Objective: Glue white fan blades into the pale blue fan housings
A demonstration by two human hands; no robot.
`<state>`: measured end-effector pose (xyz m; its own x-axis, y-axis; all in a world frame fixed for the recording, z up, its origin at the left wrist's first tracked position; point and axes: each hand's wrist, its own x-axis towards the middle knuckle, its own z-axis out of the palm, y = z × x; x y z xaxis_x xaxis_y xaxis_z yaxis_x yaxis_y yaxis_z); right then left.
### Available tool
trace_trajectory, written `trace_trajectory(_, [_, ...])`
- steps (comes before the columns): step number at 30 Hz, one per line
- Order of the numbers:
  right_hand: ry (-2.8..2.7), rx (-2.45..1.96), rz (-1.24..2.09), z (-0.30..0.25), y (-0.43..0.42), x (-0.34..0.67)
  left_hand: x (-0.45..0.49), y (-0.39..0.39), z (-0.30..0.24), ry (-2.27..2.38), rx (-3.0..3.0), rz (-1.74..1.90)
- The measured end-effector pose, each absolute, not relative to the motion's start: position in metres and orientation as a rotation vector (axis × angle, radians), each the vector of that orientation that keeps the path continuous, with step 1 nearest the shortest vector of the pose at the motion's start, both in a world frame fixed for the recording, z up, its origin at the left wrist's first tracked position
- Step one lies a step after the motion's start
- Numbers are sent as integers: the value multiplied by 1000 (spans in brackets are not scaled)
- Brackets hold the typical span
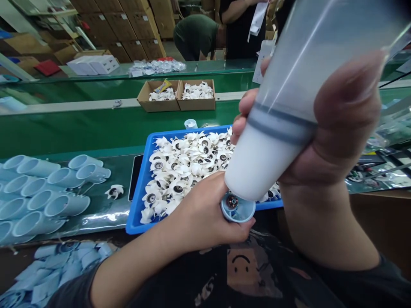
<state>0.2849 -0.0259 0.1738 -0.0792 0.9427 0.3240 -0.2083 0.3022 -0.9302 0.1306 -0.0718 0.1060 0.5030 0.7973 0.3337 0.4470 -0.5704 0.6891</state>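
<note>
My left hand (208,209) is wrapped around a light blue plastic cup-shaped housing (245,209). Its open end faces up, and a round copper-coloured and dark part (231,201) sits inside. With my right hand (340,128) I grip a large translucent cylinder (289,90), tilted, with a grey band and a white lower end. That lower end is over the housing's rim; whether they touch I cannot tell. Behind my hands, a blue tray (145,171) is heaped with white fan wheels (192,158) with dark centres.
Light blue housings (64,203) stand in rows at left, with more piled below (58,269). A loose fan wheel (114,191) and a dark flat device (135,177) lie beside the tray. Two cardboard boxes (178,105) of fan wheels stand behind. Two people (201,36) are across the bench.
</note>
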Motion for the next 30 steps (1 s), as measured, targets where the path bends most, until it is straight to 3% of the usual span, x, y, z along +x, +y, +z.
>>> trace_trajectory(16, [-1343,-758,1208,167,-18,283,127,-66,99,974,2220,909])
trace_trajectory(23, [-1209,-816,1021,167,-27,264,122,-66,100,961,2182,923])
trace_trajectory(30, [-1490,-916,848,176,-12,277,116,-58,92,1035,2158,776])
